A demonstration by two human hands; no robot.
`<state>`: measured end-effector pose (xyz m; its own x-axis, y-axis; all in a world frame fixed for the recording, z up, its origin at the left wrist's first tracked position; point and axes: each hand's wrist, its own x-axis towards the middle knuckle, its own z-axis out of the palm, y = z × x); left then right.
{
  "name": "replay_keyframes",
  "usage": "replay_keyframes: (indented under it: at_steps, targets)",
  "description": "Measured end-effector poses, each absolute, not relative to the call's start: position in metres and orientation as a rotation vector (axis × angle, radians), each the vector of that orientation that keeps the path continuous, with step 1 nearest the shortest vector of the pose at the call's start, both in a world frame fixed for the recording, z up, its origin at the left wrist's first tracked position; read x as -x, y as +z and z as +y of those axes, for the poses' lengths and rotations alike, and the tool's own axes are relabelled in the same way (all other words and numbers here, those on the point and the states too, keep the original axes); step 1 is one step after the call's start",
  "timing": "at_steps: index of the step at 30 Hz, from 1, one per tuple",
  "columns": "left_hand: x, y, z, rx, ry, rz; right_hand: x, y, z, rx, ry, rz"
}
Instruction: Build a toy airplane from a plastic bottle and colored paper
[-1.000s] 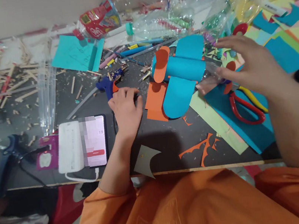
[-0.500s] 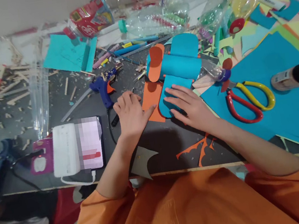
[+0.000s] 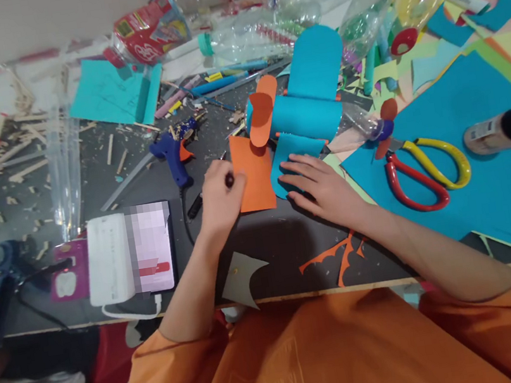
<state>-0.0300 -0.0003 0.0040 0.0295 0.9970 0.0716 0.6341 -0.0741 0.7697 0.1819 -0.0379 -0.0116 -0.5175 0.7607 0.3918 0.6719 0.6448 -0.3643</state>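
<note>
A model plane made from a plastic bottle wrapped in blue paper (image 3: 309, 114) lies before me, with rounded blue wings and an orange strip (image 3: 264, 113) across its tail end. At its capped end is a red-brown propeller (image 3: 388, 110). My right hand (image 3: 325, 187) rests with fingers spread on the near wing (image 3: 295, 150). My left hand (image 3: 222, 199) is curled at the left edge of an orange paper rectangle (image 3: 256, 175), the thumb against the paper. The round end of a dark pen-like stick (image 3: 229, 180) shows within its fingers; most of the stick is hidden.
A blue glue gun (image 3: 176, 158) lies left of my left hand, near a phone (image 3: 154, 245) and white power bank (image 3: 108, 258). Red-and-yellow-handled scissors (image 3: 418, 173) and a black-capped bottle (image 3: 505, 128) lie on blue sheets at right. Plastic bottles (image 3: 260, 31) line the back; wooden sticks litter the left.
My left hand has drawn back slightly and curled round the pen-like stick. The orange rectangle has shifted left, out from under the near wing. The far wing now stands higher.
</note>
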Motion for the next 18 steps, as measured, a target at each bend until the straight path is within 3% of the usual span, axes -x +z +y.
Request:
replay_keyframes:
  at_steps: [4,7,12,18]
  targets:
    - [0.033,0.007,0.002,-1.318,1.429,1.426,-0.192,-0.003,-0.037,1.055,0.075,-2.151]
    - [0.029,0.012,0.001,-1.143,1.623,1.342,-0.209,0.003,-0.029,1.328,-0.108,-1.98]
    - [0.024,0.012,-0.001,-1.099,1.583,1.253,-0.234,0.004,-0.013,1.768,-0.1,-2.016]
    - [0.022,0.009,-0.009,-1.211,1.394,1.135,-0.237,0.003,-0.002,1.717,0.085,-2.145]
